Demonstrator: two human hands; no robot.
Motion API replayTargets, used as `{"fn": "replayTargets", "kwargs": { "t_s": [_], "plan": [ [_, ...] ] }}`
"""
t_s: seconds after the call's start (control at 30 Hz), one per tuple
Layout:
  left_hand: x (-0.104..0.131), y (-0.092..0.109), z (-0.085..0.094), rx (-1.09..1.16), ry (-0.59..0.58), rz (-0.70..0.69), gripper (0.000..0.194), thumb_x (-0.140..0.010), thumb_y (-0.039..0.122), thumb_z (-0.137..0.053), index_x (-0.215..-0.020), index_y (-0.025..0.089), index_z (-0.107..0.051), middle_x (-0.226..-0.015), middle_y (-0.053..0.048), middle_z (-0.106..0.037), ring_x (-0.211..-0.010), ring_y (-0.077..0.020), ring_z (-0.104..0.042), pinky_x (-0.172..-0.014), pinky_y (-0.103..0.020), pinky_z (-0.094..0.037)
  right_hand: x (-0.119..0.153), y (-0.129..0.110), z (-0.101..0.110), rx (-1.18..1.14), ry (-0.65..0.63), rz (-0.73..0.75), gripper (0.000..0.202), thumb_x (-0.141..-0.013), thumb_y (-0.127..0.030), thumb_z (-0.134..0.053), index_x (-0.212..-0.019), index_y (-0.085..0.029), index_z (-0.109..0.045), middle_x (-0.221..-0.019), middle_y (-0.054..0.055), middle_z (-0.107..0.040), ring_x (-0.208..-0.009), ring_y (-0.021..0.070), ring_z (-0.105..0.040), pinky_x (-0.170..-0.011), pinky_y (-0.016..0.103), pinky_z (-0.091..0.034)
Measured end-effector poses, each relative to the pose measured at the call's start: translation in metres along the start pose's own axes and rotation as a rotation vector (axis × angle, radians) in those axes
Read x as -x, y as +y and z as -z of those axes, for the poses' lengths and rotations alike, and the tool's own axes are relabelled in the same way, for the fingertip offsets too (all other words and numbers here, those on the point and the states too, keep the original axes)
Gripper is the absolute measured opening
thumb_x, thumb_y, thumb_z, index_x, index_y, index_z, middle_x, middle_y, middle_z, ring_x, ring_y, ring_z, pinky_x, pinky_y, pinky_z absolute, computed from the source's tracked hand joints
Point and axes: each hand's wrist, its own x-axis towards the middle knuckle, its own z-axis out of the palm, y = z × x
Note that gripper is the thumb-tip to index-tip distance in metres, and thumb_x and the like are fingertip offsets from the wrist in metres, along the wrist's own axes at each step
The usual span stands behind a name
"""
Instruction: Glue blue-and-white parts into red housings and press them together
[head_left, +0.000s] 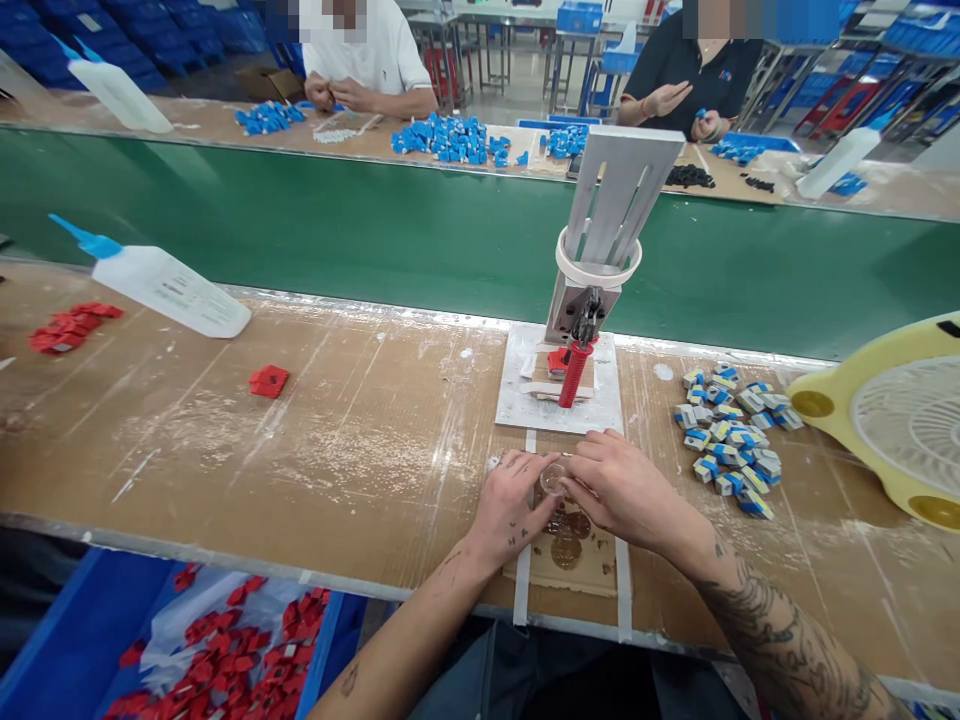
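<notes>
Between the fingertips of both my hands is a small clear round piece, perhaps a shallow dish; its exact kind is hard to make out. My left hand pinches its left side, and my right hand has its fingers closed on the right side. Under them a piece of cardboard with dark wet round marks is held down by white tape strips. Just beyond my hands stands a metal toggle clamp press with a red handle. A red plastic part sits at its base.
Blue, white and yellow small parts lie right, beside a yellow plastic basket. Left are a white squeeze bottle, a single red part and a red pile. A blue bin holds red parts. Two people work opposite.
</notes>
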Motion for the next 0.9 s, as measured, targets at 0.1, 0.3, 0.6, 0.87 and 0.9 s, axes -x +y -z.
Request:
{"fn": "replayTargets", "kwargs": {
  "t_s": [0.1, 0.3, 0.6, 0.87, 0.9],
  "plan": [
    [0.0, 0.0, 0.0, 0.001, 0.002, -0.002, 0.036, -0.092, 0.022, -0.062, -0.128, 0.023, -0.061, -0.104, -0.008, -0.076, -0.096, -0.0267, -0.067, -0.083, -0.045, -0.057, 0.004, 0.003, 0.001, -0.023, 0.04, -0.008, 0.023, -0.096, -0.015, -0.054, -0.078, -0.017, -0.067, -0.069, 0.005, -0.064, -0.072, 0.0215, -0.055, -0.071, 0.034, -0.038],
    [-0.001, 0.001, 0.0, -0.007, 0.007, -0.006, 0.038, -0.091, 0.02, -0.063, -0.128, 0.023, -0.062, -0.103, -0.007, -0.076, -0.094, -0.0262, -0.067, -0.081, -0.043, -0.058, 0.009, 0.003, 0.003, -0.039, 0.098, -0.001, 0.025, -0.097, -0.017, -0.055, -0.075, -0.017, -0.066, -0.067, 0.005, -0.062, -0.068, 0.0203, -0.053, -0.068, 0.032, -0.039],
    [-0.002, 0.005, 0.003, -0.015, 0.033, -0.03, 0.038, -0.089, 0.016, -0.065, -0.127, 0.02, -0.062, -0.101, -0.008, -0.076, -0.092, -0.0261, -0.067, -0.078, -0.041, -0.058, 0.026, 0.007, 0.003, -0.143, 0.2, -0.076, 0.032, -0.101, -0.023, -0.052, -0.072, -0.018, -0.065, -0.066, 0.004, -0.06, -0.065, 0.0182, -0.054, -0.064, 0.029, -0.04],
    [0.0, 0.002, 0.0, -0.021, 0.02, -0.004, 0.043, -0.086, 0.014, -0.065, -0.128, 0.022, -0.062, -0.106, -0.007, -0.076, -0.096, -0.0266, -0.068, -0.082, -0.043, -0.058, 0.021, 0.005, -0.018, -0.125, 0.17, -0.09, 0.027, -0.099, -0.021, -0.055, -0.074, -0.019, -0.065, -0.067, 0.003, -0.061, -0.067, 0.0193, -0.055, -0.066, 0.03, -0.041],
    [0.0, 0.002, 0.0, -0.02, 0.021, -0.002, 0.043, -0.086, 0.014, -0.065, -0.128, 0.022, -0.062, -0.107, -0.007, -0.076, -0.097, -0.0267, -0.068, -0.082, -0.043, -0.058, 0.02, 0.005, -0.02, -0.121, 0.157, -0.093, 0.026, -0.099, -0.021, -0.055, -0.075, -0.019, -0.065, -0.068, 0.003, -0.062, -0.068, 0.0195, -0.056, -0.067, 0.03, -0.041]
  ]
}}
